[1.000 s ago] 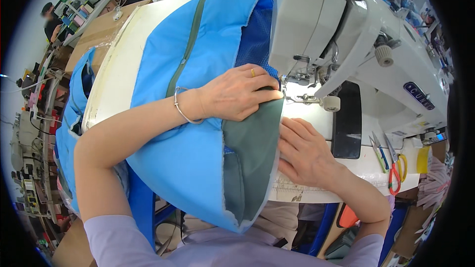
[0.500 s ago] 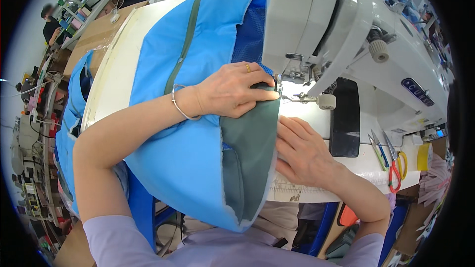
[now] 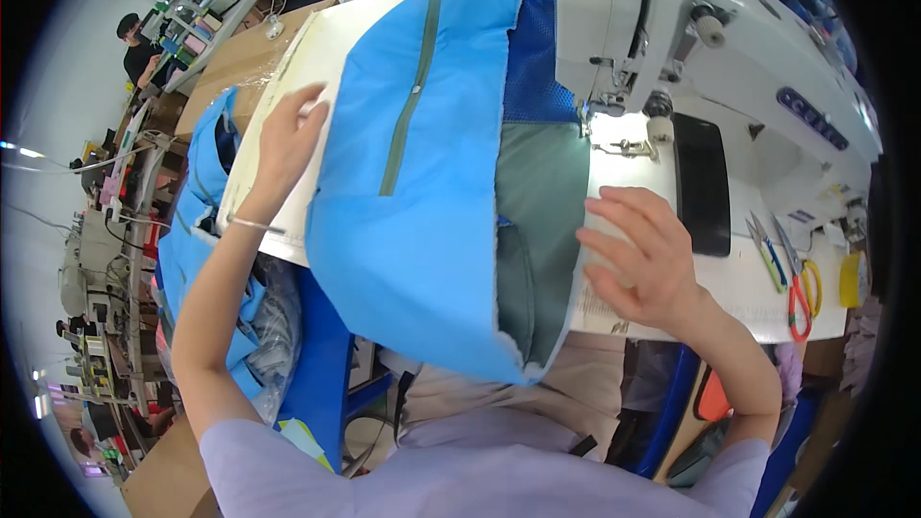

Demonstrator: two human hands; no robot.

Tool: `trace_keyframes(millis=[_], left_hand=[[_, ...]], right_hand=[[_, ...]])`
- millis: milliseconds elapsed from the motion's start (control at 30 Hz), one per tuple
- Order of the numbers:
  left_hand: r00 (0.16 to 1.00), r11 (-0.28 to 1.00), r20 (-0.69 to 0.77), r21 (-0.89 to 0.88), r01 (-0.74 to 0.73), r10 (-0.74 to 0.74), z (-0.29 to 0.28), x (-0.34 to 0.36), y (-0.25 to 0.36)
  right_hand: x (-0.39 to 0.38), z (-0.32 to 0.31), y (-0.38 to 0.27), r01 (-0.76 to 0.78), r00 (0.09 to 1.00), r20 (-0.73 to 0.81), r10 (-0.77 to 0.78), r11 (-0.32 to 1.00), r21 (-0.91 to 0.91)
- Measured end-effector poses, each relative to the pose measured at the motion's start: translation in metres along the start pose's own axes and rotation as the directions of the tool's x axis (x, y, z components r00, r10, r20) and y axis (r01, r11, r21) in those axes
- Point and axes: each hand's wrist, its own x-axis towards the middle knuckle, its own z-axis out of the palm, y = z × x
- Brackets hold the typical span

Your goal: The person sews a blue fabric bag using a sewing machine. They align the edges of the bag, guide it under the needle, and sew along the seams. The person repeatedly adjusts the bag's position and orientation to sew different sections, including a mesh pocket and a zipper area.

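A large light-blue fabric piece (image 3: pixel 413 259) lies across the sewing table, with a dark green zipper strip (image 3: pixel 417 86) down it. Grey-green fabric (image 3: pixel 542 168) and blue mesh (image 3: pixel 532 62) run along its right side, whose edge reaches the needle area of a white sewing machine (image 3: pixel 600 24). My left hand (image 3: pixel 290 139) is off the cloth, raised over the table to its left, fingers apart and nothing held. At the right edge of the grey-green fabric, my right hand (image 3: pixel 645 254) hovers with spread fingers; whether a fingertip touches the cloth I cannot tell.
Red- and yellow-handled scissors (image 3: pixel 798 293) and thread snips (image 3: pixel 767 251) lie on the right of the table (image 3: pixel 662 312), near a yellow tape roll (image 3: pixel 852 278). More blue sewn pieces (image 3: pixel 206 168) hang at the left. A co-worker (image 3: pixel 139 53) is at the far left.
My left hand has let go of the fabric by the needle and swung left. My right hand has lifted and spread its fingers. The view has shifted, and the zipper strip shows more fully.
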Motion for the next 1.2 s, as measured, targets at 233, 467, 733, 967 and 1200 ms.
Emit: trace_keyframes(millis=[233, 467, 733, 967, 1200], left_hand=[[0.660, 0.636, 0.616, -0.312, 0.706, -0.430, -0.015, -0.043, 0.033], [0.836, 0.167, 0.535, -0.819, 0.549, -0.124, -0.086, -0.057, 0.047], [0.797, 0.835, 0.448, -0.172, 0.523, -0.406, -0.079, -0.097, 0.056], [0.627, 0.662, 0.216, -0.285, -0.693, 0.749, -0.011, -0.066, 0.206], [0.296, 0.354, 0.377, -0.092, -0.931, 0.878, 0.122, 0.002, 0.241]], right_hand=[[-0.021, 0.037, -0.102, -0.134, 0.985, 0.143, 0.094, 0.943, 0.304], [-0.032, 0.050, -0.186, -0.134, 0.990, 0.034, 0.136, 0.848, 0.513], [-0.075, 0.085, -0.202, -0.322, 0.935, 0.074, 0.347, 0.740, 0.591], [-0.058, 0.063, -0.219, -0.002, 0.998, -0.069, 0.015, 0.982, 0.189], [-0.055, 0.053, -0.224, -0.036, 0.987, -0.133, 0.087, 0.938, 0.343]])
